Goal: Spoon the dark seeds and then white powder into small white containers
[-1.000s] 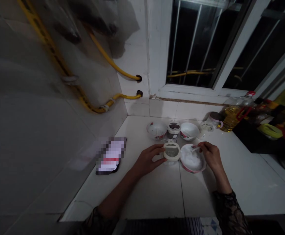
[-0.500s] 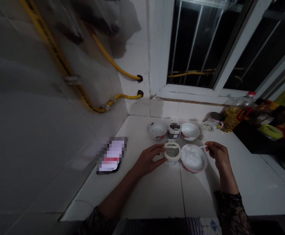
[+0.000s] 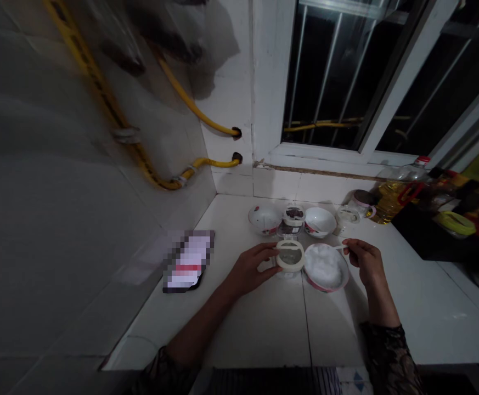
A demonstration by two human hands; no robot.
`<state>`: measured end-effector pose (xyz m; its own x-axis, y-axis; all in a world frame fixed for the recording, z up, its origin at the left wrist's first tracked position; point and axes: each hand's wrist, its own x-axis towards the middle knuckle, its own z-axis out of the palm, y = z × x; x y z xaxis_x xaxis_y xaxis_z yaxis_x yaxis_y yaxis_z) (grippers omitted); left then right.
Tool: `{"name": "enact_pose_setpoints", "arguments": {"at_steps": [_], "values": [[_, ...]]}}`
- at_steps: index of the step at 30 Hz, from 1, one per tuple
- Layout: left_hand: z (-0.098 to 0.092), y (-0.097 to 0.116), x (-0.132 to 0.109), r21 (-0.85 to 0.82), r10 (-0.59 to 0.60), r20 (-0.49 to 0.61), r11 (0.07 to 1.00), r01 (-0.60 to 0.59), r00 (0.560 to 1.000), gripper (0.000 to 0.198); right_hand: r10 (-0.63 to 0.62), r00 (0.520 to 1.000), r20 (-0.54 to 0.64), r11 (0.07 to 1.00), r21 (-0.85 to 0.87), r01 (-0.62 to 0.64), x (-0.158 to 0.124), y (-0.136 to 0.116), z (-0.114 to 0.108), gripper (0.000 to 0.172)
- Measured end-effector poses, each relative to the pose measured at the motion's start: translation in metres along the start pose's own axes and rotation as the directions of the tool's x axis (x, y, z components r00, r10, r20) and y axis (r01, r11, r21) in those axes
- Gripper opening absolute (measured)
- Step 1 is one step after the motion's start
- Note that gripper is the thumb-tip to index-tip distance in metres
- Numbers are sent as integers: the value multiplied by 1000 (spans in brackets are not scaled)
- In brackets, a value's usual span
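Observation:
My left hand (image 3: 252,270) has its thumb and fingers around the pale rim of a small clear jar (image 3: 290,269) with its lid raised at the back. Just right of the jar stands a bowl (image 3: 326,267) with a pinkish outer side, filled with white powder. My right hand (image 3: 365,259) pinches the handle of a small white spoon (image 3: 339,247) at the bowl's far right rim. The spoon's head is not distinct against the powder.
Behind are a left bowl (image 3: 264,220), a dark-filled jar (image 3: 293,215), a right bowl (image 3: 320,221), another clear jar (image 3: 347,215) and a mug (image 3: 362,203). An oil bottle (image 3: 391,195) stands by a black box (image 3: 420,236). A phone (image 3: 190,260) lies left.
My right hand has shifted slightly left, and less of the spoon's handle shows. My left hand keeps its hold on the jar.

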<state>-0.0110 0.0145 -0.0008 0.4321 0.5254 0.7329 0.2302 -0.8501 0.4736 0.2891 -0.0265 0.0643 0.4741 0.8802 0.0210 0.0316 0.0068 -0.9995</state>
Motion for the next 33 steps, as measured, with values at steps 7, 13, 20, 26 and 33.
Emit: {"name": "enact_pose_setpoints", "arguments": {"at_steps": [7, 13, 20, 26, 33], "values": [[-2, 3, 2, 0, 6, 5, 1000, -6, 1000, 23, -363, 930, 59, 925, -97, 367, -29, -5, 38, 37], [-1, 2, 2, 14, 26, -7, 1000, -26, 1000, 25, -707, 473, 526, 405, -247, 880, -52, -3, 56, 26], [0, 0, 0, 1, -10, 9, 1000, 10, 1000, 24, -573, 810, 127, 730, -370, 574, -33, -6, 14, 30], [0, 1, 1, -12, 5, -1, 1000, -5, 1000, 24, -431, 891, 143, 769, -458, 445, -23, -4, -5, 34], [-1, 2, 1, 21, 18, -3, 1000, -18, 1000, 25, -271, 949, 159, 843, -437, 314, -23, 1, 12, 35]]}}
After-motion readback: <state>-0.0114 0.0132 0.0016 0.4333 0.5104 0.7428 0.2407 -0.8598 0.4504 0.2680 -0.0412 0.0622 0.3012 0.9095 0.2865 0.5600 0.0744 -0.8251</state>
